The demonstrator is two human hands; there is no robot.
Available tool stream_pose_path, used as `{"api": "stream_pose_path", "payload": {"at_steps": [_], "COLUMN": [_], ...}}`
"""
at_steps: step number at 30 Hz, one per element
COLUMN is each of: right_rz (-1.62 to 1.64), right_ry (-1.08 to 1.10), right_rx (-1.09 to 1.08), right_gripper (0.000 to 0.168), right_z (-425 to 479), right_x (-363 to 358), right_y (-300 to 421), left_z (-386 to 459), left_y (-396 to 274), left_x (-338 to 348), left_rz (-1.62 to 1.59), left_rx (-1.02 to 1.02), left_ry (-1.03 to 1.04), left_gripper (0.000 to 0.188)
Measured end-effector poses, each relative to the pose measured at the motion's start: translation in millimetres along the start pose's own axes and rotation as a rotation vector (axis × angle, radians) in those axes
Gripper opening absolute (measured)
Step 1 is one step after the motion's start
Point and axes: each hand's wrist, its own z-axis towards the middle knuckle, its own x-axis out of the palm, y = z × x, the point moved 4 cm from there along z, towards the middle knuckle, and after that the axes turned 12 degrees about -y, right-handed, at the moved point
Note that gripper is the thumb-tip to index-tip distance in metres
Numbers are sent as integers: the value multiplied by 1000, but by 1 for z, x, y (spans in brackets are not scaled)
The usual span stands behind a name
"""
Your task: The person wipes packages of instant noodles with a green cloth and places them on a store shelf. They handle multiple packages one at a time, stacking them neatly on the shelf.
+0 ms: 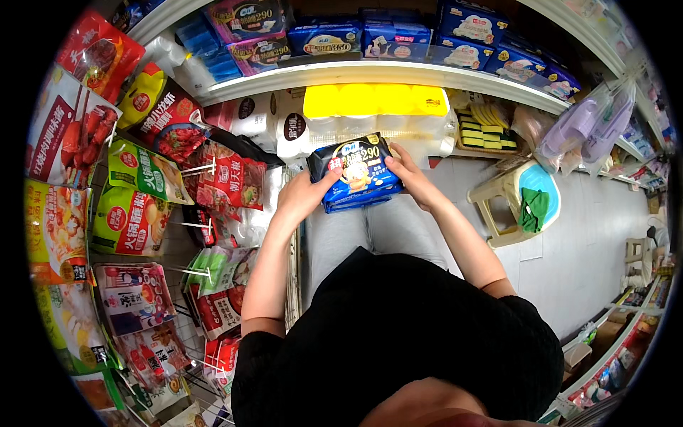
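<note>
Both my hands hold a blue and black pack of sanitary pads (pixel 363 168) above my lap, its printed face turned up. My left hand (pixel 305 196) grips the left side, thumb resting on the front face. On the opposite side, my right hand (pixel 415 179) has its thumb on top near the right edge. The fingers under the pack are hidden. A second blue layer shows along the near edge; I cannot tell whether it is another pack. Just beyond lies a yellow-topped, plastic-wrapped bundle of paper rolls (pixel 376 101).
A white shelf (pixel 373 72) with blue pad packs (pixel 325 40) crosses ahead. Hanging seasoning pouches (pixel 141 219) and protruding metal hooks (pixel 197 169) crowd my left. Rightward are a plastic stool (pixel 491 205) bearing a green cloth (pixel 533 209), sponges (pixel 483 133) and bagged purple slippers (pixel 581 120).
</note>
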Motion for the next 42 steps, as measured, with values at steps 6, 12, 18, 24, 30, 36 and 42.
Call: {"api": "stream_pose_path", "payload": {"at_steps": [6, 12, 18, 24, 30, 36, 42], "right_rz": [167, 173, 149, -333, -422, 159, 308], "right_ry": [333, 328, 453, 497, 432, 120, 70], "right_rx": [350, 451, 10, -365, -350, -356, -380], "right_gripper": [97, 88, 108, 127, 126, 105, 83], "right_z": [10, 5, -18, -44, -57, -50, -26], "right_x": [-2, 12, 4, -15, -26, -27, 9], "right_y": [-6, -26, -3, -28, -44, -75, -68], "left_z": [10, -18, -42, -67, -86, -57, -43], "left_y": [40, 32, 37, 52, 69, 72, 63], "left_x": [23, 48, 43, 59, 75, 65, 102], "left_rz": [-552, -834, -722, -101, -257, -755, -995], "left_rx": [-194, -289, -34, 592, 538, 308, 68], "left_ry": [213, 447, 422, 189, 249, -72, -5], "left_gripper": [98, 87, 71, 142, 133, 94, 79]}}
